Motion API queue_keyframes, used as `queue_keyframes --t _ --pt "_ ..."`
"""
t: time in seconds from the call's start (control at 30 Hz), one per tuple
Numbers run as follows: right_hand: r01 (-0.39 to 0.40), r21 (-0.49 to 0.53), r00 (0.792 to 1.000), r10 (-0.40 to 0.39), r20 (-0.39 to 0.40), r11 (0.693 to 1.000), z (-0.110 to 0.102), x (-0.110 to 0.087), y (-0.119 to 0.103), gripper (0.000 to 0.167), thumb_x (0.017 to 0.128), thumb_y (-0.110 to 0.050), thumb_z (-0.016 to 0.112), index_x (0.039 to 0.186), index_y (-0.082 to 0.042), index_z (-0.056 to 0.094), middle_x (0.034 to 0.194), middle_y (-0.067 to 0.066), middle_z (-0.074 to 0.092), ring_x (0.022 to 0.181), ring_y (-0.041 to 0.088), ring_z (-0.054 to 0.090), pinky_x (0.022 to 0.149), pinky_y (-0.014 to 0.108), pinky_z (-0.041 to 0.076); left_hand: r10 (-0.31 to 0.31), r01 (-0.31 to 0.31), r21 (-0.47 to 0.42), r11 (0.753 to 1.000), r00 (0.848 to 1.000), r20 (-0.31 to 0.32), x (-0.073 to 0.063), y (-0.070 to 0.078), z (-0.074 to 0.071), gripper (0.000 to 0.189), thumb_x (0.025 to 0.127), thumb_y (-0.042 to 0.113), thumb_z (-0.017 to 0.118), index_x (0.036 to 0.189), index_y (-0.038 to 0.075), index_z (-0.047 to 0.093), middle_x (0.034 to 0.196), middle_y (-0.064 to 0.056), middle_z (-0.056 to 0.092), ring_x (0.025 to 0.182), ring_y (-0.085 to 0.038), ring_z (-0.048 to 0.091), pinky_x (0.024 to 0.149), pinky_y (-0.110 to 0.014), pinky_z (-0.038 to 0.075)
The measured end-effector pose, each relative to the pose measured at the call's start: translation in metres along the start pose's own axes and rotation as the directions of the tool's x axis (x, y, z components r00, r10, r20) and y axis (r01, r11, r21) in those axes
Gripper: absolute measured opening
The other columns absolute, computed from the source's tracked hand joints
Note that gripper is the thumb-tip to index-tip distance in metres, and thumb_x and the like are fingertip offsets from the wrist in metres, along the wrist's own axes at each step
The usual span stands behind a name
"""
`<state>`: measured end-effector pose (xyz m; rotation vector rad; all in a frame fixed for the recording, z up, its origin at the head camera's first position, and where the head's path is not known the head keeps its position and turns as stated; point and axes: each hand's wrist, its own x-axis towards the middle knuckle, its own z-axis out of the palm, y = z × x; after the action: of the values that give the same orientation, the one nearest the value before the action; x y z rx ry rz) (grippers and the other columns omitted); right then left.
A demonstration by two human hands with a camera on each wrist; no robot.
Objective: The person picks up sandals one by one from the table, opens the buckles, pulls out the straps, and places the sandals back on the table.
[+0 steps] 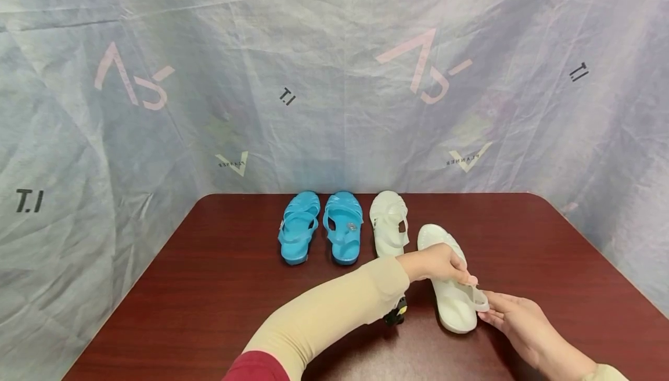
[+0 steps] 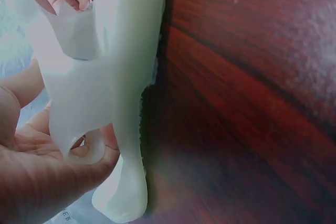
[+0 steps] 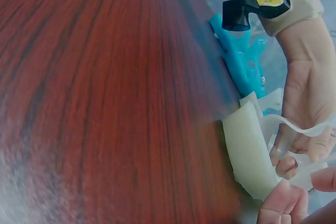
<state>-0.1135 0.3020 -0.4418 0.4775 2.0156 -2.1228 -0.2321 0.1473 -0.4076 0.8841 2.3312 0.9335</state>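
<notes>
A white sandal lies at a slant on the right half of the table, its toe pointing away. Reaching across it, my left hand pinches the strap on the sandal's right side and covers part of the upper. From the right, my right hand pinches the loose end of the strap between thumb and fingers. In the left wrist view, the strap loop shows beside the left fingers. The right wrist view shows the sandal's heel end, with fingers of both hands close around the strap.
Another white sandal stands just left, partly behind my left forearm. Further left are two blue sandals, side by side near the back edge of the dark red table. A printed grey cloth hangs behind.
</notes>
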Motion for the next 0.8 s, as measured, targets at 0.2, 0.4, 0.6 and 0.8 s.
queue_keyframes --t 0.2,0.4,0.6,0.8 --pt "0.008 0.022 1.0 -0.008 0.012 1.0 -0.002 0.001 0.001 0.015 0.101 -0.015 0.05 0.094 -0.013 0.064 0.092 -0.006 0.065 0.085 0.004 0.063 0.079 0.021 0.055 0.008 -0.008 0.003 1.0 1.0 0.028 0.001 0.001 -0.003 0.018 0.085 0.029 0.075 0.086 0.011 0.078 0.077 0.011 0.067 0.077 0.003 0.052 0.067 -0.011 0.044" --pt "0.014 0.034 0.979 -0.02 0.201 0.999 -0.014 0.008 -0.009 0.023 0.102 -0.014 0.046 0.096 -0.009 0.067 0.093 -0.002 0.066 0.086 0.007 0.065 0.08 0.023 0.055 0.056 -0.059 0.063 0.996 0.997 0.046 0.005 0.001 -0.01 0.018 0.087 0.028 0.074 0.093 0.012 0.08 0.082 0.01 0.073 0.076 0.006 0.052 0.064 -0.009 0.044" --pt "0.015 0.027 0.956 -0.022 0.292 1.0 -0.02 0.012 -0.014 0.024 0.102 -0.015 0.046 0.1 -0.009 0.069 0.097 -0.002 0.066 0.089 0.008 0.065 0.082 0.024 0.055 0.057 -0.058 0.026 0.998 0.997 0.048 0.004 0.001 -0.014 0.019 0.086 0.027 0.074 0.094 0.01 0.079 0.081 0.009 0.072 0.075 0.005 0.051 0.063 -0.01 0.044" --pt "-0.017 0.033 0.967 0.008 0.255 0.999 -0.016 0.009 -0.008 0.025 0.102 -0.017 0.048 0.092 -0.015 0.071 0.093 -0.003 0.065 0.085 0.007 0.064 0.08 0.023 0.055 0.058 -0.057 -0.014 0.998 0.996 0.064 0.001 -0.006 -0.008 0.018 0.086 0.026 0.074 0.092 0.01 0.08 0.08 0.008 0.073 0.074 0.005 0.052 0.062 -0.01 0.045"
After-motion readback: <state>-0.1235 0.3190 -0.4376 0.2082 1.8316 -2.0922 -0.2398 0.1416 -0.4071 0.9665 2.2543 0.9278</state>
